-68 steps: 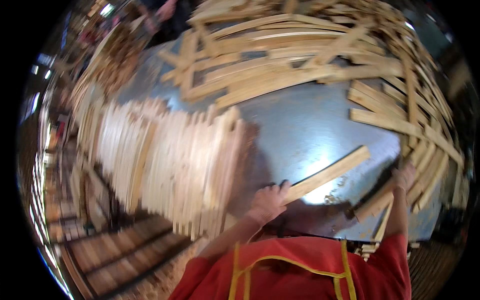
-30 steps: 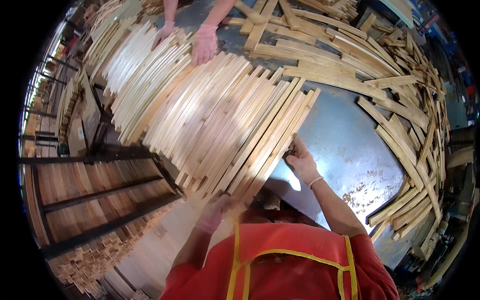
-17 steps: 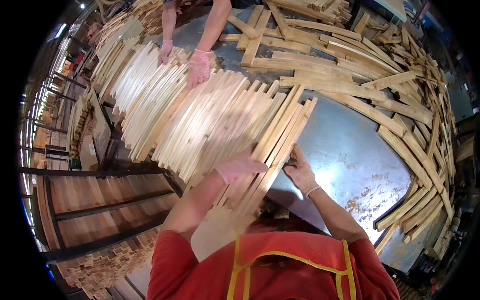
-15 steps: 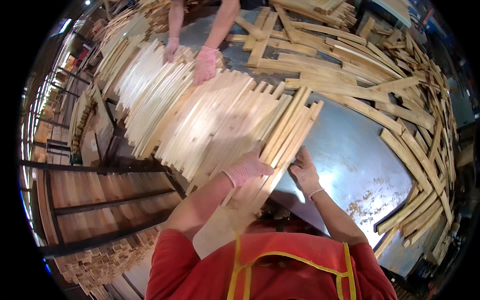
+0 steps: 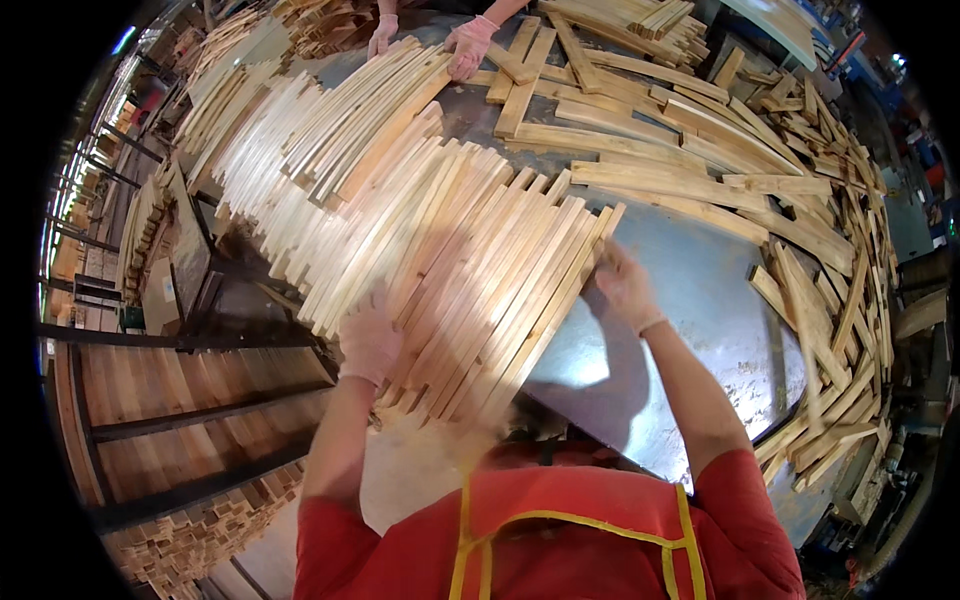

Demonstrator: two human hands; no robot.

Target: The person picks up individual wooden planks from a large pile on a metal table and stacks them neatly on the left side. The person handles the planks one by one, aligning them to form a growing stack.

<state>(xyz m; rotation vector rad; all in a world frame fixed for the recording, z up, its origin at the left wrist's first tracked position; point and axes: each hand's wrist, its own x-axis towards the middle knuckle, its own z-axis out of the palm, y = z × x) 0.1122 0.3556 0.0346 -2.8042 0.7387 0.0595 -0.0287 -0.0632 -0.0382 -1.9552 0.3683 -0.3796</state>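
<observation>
A long row of narrow wooden strips (image 5: 500, 270) lies side by side on the metal table (image 5: 680, 270). My left hand (image 5: 370, 342), gloved and smeared by motion, rests at the near left ends of the strips with its fingers stretched over them. My right hand (image 5: 627, 288), also gloved, is at the row's right side, its fingertips against the outermost strip (image 5: 560, 300) near the far end. Farther off, a co-worker's gloved hands (image 5: 470, 47) are at the far ends of a raised bundle of strips (image 5: 365, 125), which lies over the row.
Loose, crossed boards (image 5: 660, 170) are heaped across the table's far and right sides. To the left stands a dark-framed rack (image 5: 210, 395) with wood panels, above a stack of wood ends (image 5: 215, 525). The table's near edge runs just before my body.
My left hand has moved left and let go of the strips, which now lie flatter within the row. My right hand has moved up along the row. The co-worker's hands moved farther away.
</observation>
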